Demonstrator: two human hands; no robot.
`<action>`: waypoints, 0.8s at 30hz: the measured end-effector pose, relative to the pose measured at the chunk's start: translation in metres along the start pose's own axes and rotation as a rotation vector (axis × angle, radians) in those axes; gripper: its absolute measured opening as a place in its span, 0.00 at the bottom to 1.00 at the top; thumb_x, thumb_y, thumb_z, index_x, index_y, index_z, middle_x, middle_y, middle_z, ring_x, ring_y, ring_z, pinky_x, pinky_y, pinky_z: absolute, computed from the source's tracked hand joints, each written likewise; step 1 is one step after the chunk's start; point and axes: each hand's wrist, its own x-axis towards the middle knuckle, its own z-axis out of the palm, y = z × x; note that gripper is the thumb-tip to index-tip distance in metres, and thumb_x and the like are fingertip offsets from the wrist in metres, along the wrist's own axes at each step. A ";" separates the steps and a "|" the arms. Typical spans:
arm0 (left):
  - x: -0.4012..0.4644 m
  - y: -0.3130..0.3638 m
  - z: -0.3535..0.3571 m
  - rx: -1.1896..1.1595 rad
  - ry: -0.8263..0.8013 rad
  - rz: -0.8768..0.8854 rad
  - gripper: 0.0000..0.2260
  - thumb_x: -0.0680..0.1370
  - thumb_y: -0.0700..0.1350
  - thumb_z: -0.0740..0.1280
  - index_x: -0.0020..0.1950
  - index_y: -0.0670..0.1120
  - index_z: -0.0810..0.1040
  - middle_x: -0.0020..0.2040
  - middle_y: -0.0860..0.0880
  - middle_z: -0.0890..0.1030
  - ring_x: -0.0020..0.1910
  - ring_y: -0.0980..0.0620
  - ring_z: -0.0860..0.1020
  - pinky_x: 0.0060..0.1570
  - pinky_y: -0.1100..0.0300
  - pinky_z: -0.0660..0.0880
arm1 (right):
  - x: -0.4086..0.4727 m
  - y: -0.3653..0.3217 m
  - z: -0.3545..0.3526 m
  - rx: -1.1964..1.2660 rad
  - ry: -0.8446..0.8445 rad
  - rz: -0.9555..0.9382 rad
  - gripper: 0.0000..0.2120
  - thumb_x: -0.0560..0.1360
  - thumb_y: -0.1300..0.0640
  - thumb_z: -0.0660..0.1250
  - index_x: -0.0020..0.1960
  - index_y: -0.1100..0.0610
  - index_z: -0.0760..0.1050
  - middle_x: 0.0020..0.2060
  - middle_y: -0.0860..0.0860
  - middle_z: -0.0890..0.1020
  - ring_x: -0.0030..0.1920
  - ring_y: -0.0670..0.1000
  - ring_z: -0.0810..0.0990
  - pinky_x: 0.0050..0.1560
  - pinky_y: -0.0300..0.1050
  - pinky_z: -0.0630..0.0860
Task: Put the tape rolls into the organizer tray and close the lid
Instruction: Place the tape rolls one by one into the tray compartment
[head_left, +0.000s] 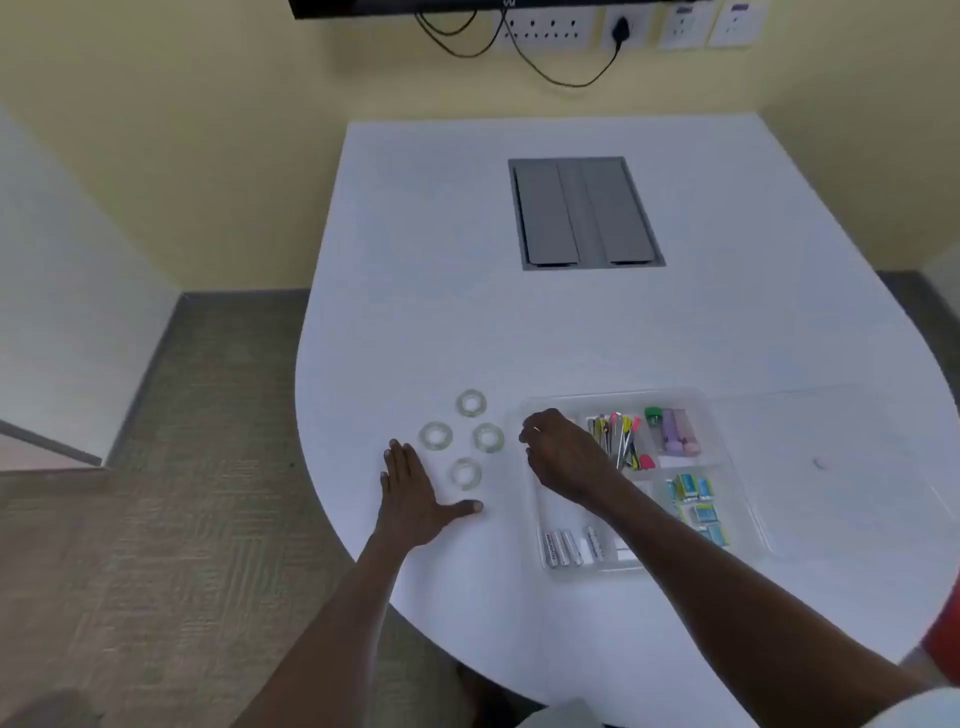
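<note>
Four clear, ring-shaped tape rolls lie flat on the white table (467, 260), bunched in a diamond just left of the tray: one at the far point (471, 403), one to the left (436, 435), one to the right (488, 437), one nearest (465, 474). None is in the clear plastic organizer tray (727, 467) yet, so this reads as the very start of the loading step. The left hand (415, 493) lies flat on the table, fingers together and thumb spread out toward the nearest roll, gripping nothing. The right hand (563, 457) hovers over the tray's left compartment, fingers curled downward; whether it pinches anything I cannot tell. The tray already carries colourful clips (621, 439), pastel highlighters (675, 431), blue packets (696, 504) and silver batteries (563, 548). The transparent lid (841, 467) lies open flat to the tray's right. Next move, I'd judge: pinch a roll by its rim, lift it over the tray wall into the free left compartment, and save the lid for last.
</note>
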 end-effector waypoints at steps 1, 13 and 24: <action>0.003 -0.004 0.006 0.032 -0.034 -0.017 0.72 0.54 0.80 0.66 0.76 0.36 0.33 0.78 0.38 0.32 0.78 0.40 0.33 0.76 0.42 0.42 | 0.004 -0.002 0.004 -0.014 -0.044 -0.008 0.11 0.75 0.66 0.60 0.53 0.62 0.79 0.53 0.57 0.81 0.57 0.59 0.77 0.49 0.55 0.79; 0.022 -0.027 0.034 0.171 -0.201 -0.100 0.76 0.43 0.85 0.59 0.62 0.40 0.14 0.63 0.41 0.13 0.64 0.42 0.14 0.68 0.36 0.27 | 0.047 -0.028 0.039 -0.032 -0.205 -0.059 0.20 0.77 0.66 0.58 0.69 0.62 0.65 0.63 0.60 0.72 0.59 0.60 0.74 0.47 0.55 0.80; 0.016 -0.032 0.043 0.185 -0.104 -0.047 0.72 0.50 0.86 0.54 0.70 0.41 0.19 0.71 0.40 0.20 0.71 0.42 0.21 0.70 0.38 0.29 | 0.071 -0.041 0.073 -0.126 -0.189 -0.010 0.15 0.71 0.72 0.61 0.56 0.62 0.70 0.56 0.61 0.74 0.50 0.61 0.75 0.41 0.50 0.69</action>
